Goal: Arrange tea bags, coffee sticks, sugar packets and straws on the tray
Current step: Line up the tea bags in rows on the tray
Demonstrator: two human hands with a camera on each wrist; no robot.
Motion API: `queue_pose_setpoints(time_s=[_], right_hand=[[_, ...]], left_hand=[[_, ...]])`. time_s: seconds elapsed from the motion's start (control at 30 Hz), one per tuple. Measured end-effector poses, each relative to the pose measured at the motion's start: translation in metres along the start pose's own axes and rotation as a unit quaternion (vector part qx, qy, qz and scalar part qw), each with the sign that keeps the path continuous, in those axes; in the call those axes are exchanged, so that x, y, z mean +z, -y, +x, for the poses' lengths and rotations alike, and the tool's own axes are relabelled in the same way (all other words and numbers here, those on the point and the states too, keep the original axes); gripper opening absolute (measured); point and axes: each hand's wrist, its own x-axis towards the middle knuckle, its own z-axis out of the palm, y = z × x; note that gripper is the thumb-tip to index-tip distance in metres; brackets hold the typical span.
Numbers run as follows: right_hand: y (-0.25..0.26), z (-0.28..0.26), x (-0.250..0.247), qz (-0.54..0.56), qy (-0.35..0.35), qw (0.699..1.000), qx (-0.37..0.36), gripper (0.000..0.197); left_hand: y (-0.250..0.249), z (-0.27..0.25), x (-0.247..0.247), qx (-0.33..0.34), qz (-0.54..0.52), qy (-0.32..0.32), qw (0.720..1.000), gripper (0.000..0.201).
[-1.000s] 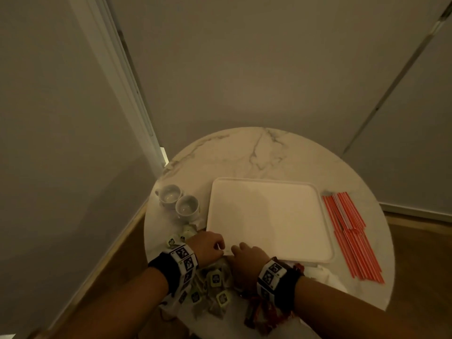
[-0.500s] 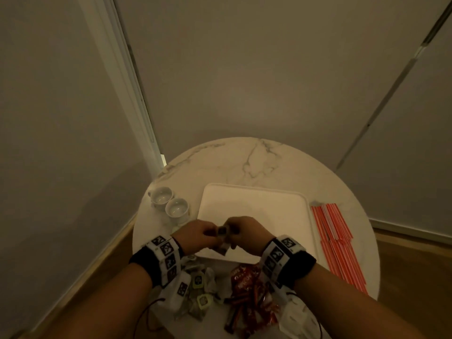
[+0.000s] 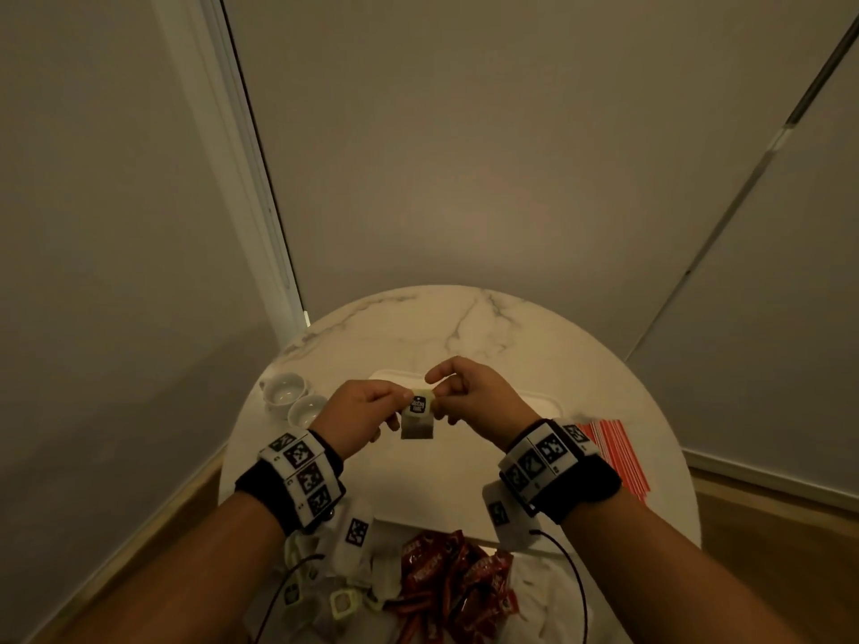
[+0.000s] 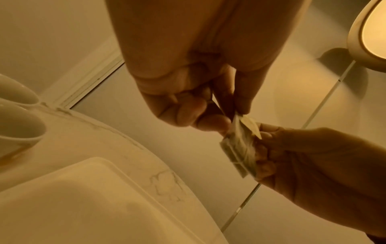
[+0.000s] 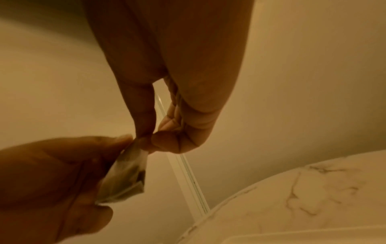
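Note:
A tea bag [image 3: 417, 422] with a dark tag hangs in the air above the white tray [image 3: 441, 481]. My left hand [image 3: 403, 403] pinches its upper left side and my right hand [image 3: 438, 398] pinches its upper right. In the left wrist view the tea bag [image 4: 238, 148] sits between my left fingertips [image 4: 221, 122] and my right hand [image 4: 313, 156]. The right wrist view shows the tea bag [image 5: 127, 178] pinched at its top. More tea bags [image 3: 334, 592] and red coffee sticks [image 3: 455, 578] lie at the table's near edge. Red straws [image 3: 613, 453] lie right of the tray.
Two small white cups [image 3: 295, 399] stand left of the tray on the round marble table [image 3: 465, 318]. Walls and a door frame [image 3: 260, 202] close in behind the table. Wooden floor [image 3: 767, 527] shows at the right.
Both hands have lifted a tea bag from the pile at the near edge and now hold it higher, above the tray. The head view has tilted upward.

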Motion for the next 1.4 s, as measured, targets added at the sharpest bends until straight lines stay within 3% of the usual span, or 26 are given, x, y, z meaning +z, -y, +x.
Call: queue_pose_setpoints(time_s=[0.23, 0.37, 0.47, 0.67, 0.83, 0.9, 1.03, 1.13, 1.23, 1.3, 1.4], right_hand=[[-0.002, 0.010, -0.003, 0.058, -0.062, 0.996, -0.004, 0.020], [-0.002, 0.008, 0.007, -0.051, -0.098, 0.993, -0.042, 0.011], [-0.004, 0.008, 0.018, -0.149, -0.121, 0.980, -0.060, 0.014], [-0.003, 0.017, 0.027, -0.145, -0.162, 0.976, -0.021, 0.018], [0.000, 0.019, 0.028, -0.115, -0.133, 0.984, 0.011, 0.022], [0.001, 0.022, 0.025, -0.020, -0.128, 0.991, 0.044, 0.015], [0.009, 0.022, 0.019, 0.149, -0.102, 0.980, 0.080, 0.012], [0.018, 0.020, 0.022, 0.132, -0.087, 0.985, 0.066, 0.011], [0.021, 0.020, 0.027, 0.118, -0.081, 0.989, 0.045, 0.010], [0.018, 0.019, 0.032, 0.071, -0.092, 0.993, 0.009, 0.012], [0.008, 0.017, 0.037, -0.097, -0.105, 0.989, -0.019, 0.013]], left_hand=[[-0.002, 0.007, 0.007, 0.017, -0.011, -0.046, 0.999, 0.013], [0.000, 0.013, 0.008, -0.004, -0.076, -0.083, 0.994, 0.016], [-0.004, 0.016, 0.009, -0.045, -0.156, -0.077, 0.984, 0.017], [-0.011, 0.019, 0.006, -0.067, -0.218, -0.043, 0.973, 0.020], [-0.008, 0.019, 0.001, -0.080, -0.255, -0.044, 0.963, 0.019], [-0.004, 0.020, -0.003, -0.071, -0.232, -0.057, 0.969, 0.017], [0.000, 0.021, -0.008, -0.013, -0.066, -0.047, 0.997, 0.012], [-0.001, 0.018, -0.010, 0.047, 0.063, -0.023, 0.997, 0.009], [-0.002, 0.015, -0.008, 0.077, 0.121, -0.036, 0.989, 0.009], [-0.003, 0.016, -0.008, 0.074, 0.092, -0.077, 0.990, 0.011], [-0.008, 0.016, -0.011, 0.022, -0.037, -0.105, 0.994, 0.014]])
